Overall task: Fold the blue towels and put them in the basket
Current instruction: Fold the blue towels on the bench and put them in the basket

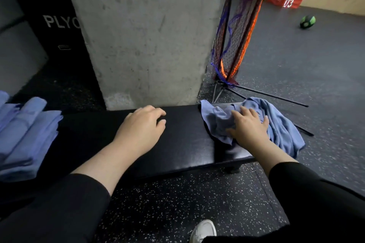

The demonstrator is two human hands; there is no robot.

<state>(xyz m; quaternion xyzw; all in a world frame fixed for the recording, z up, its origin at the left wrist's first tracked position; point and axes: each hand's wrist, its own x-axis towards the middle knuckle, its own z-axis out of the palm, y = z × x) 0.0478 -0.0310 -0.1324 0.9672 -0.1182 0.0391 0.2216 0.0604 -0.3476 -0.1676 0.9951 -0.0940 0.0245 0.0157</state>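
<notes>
2 hands (pixel 143 124) (pixel 247 127) palm-down on bench (pixel 177 144): left fingers loosely curled, holding nothing; right fingers spread on crumpled towel (pixel 280 130).

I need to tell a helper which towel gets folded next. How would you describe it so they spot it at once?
Find the black padded bench before the concrete pillar. At its right end a crumpled blue towel hangs over the edge, with the right hand resting on it. The towels at the left are folded and stacked.

Blue towels (pixel 280 124), black bench (pixel 177 144), white-speckled dark floor (pixel 177 203)
</notes>
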